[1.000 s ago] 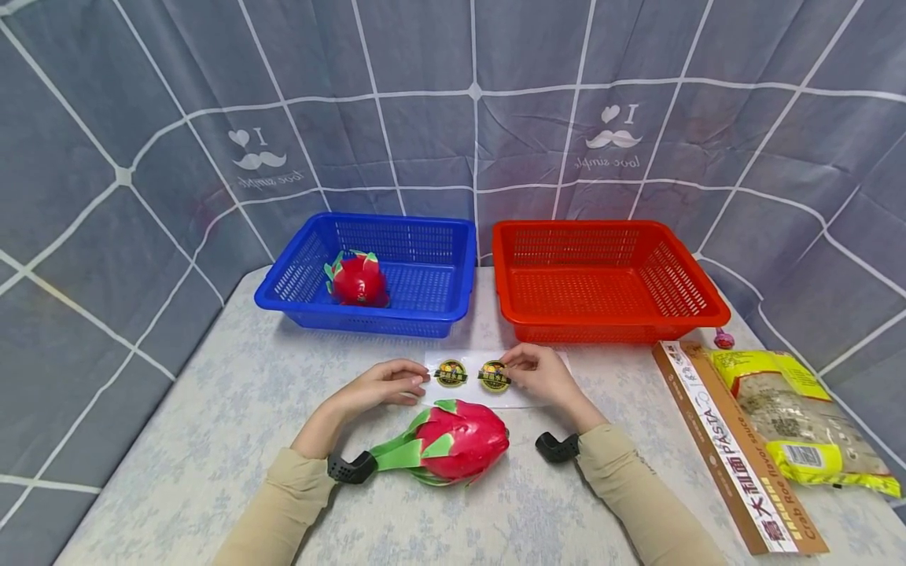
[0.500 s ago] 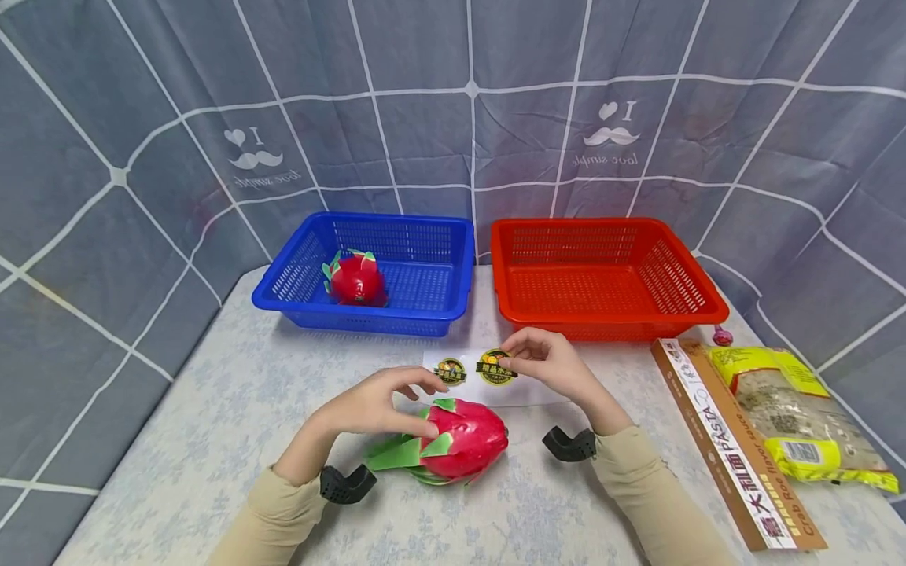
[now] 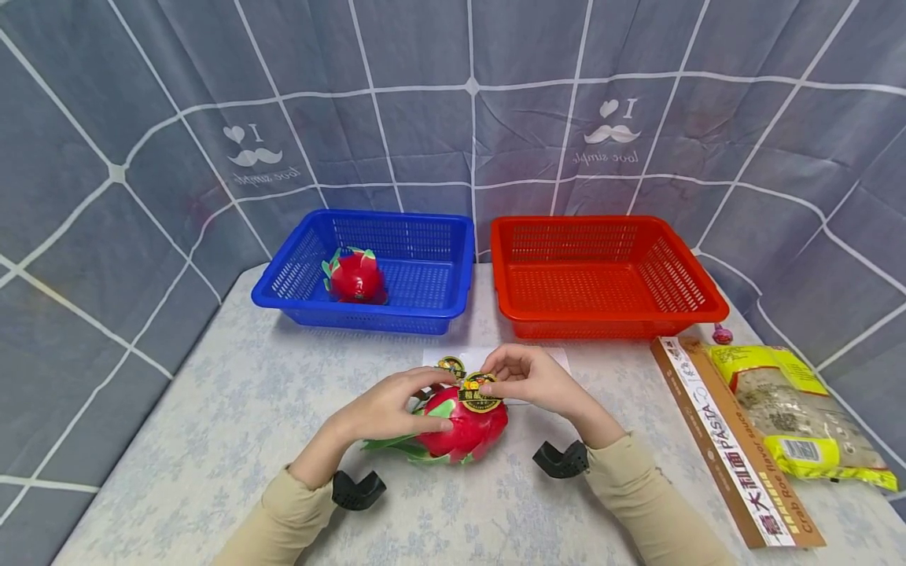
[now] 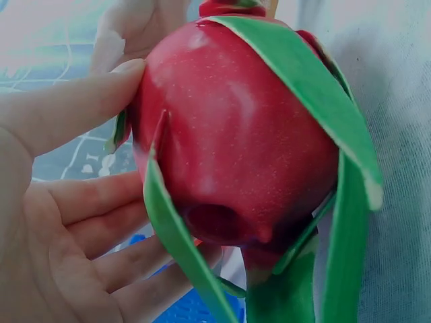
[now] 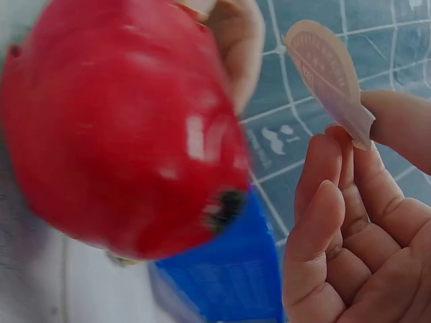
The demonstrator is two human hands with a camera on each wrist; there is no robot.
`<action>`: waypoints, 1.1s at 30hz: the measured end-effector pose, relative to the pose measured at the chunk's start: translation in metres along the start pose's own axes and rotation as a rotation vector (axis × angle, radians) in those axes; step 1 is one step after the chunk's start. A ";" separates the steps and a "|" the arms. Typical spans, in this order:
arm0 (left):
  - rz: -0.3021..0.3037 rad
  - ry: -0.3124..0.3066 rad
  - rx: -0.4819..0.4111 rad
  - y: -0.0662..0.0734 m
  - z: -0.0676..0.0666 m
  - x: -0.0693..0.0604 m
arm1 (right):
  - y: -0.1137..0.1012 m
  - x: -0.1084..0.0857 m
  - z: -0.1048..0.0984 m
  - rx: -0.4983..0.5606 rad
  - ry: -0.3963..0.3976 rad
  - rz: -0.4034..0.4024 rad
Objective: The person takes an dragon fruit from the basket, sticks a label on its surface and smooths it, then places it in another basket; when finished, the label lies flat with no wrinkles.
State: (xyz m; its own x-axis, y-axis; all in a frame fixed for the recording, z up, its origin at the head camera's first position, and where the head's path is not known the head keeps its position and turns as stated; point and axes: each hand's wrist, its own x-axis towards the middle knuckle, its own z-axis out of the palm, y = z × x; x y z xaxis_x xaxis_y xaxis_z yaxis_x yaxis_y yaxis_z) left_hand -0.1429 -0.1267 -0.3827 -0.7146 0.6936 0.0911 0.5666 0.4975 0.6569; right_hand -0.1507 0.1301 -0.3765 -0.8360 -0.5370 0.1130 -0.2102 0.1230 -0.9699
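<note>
My left hand [image 3: 385, 405] holds a red dragon fruit [image 3: 469, 437] with green leaf-like scales over the table, thumb on the near side and fingers behind it. In the left wrist view, the thumb and fingers [image 4: 101, 202] lie against its skin. Between thumb and fingertips, my right hand [image 3: 541, 381] pinches a round black-and-gold sticker [image 3: 478, 393] by its edge. The right wrist view shows this sticker [image 5: 326, 74] from its pale back, apart from the fruit. Behind the fruit lies a white backing sheet [image 3: 557, 358] bearing a second sticker [image 3: 450, 365], partly hidden by the left hand.
At the back left stands a blue basket [image 3: 361, 312] with another dragon fruit [image 3: 357, 277] inside. Beside it is a red basket [image 3: 609, 324]. A long pasta box [image 3: 736, 448] and a yellow-and-clear food bag [image 3: 796, 413] lie on the right, near a small pink object [image 3: 722, 335].
My right hand has peeled one sticker off the sheet and brought it nearer, above the fruit. My left hand has moved from beside the sheet to grip the dragon fruit, which has shifted and turned slightly.
</note>
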 end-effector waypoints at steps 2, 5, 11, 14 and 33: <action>-0.008 -0.006 -0.019 -0.001 -0.001 0.000 | 0.003 0.002 0.003 -0.016 -0.010 0.004; -0.013 -0.010 -0.036 -0.002 -0.002 0.000 | 0.007 0.003 0.008 -0.044 -0.022 0.010; -0.027 -0.025 -0.052 -0.001 -0.004 0.000 | 0.011 0.005 0.013 -0.143 0.006 0.029; -0.047 -0.032 -0.064 0.000 -0.003 0.000 | 0.009 0.003 0.015 -0.278 0.030 0.014; -0.028 0.257 -0.054 0.017 0.045 -0.011 | 0.036 -0.031 0.038 -0.268 0.193 -0.061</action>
State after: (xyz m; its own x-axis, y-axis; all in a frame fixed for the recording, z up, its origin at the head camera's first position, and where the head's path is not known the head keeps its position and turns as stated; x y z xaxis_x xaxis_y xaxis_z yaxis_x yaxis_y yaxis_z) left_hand -0.1070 -0.1026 -0.4065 -0.8143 0.5216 0.2547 0.5272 0.4811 0.7004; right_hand -0.1133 0.1195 -0.4230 -0.8929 -0.3857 0.2322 -0.3669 0.3248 -0.8717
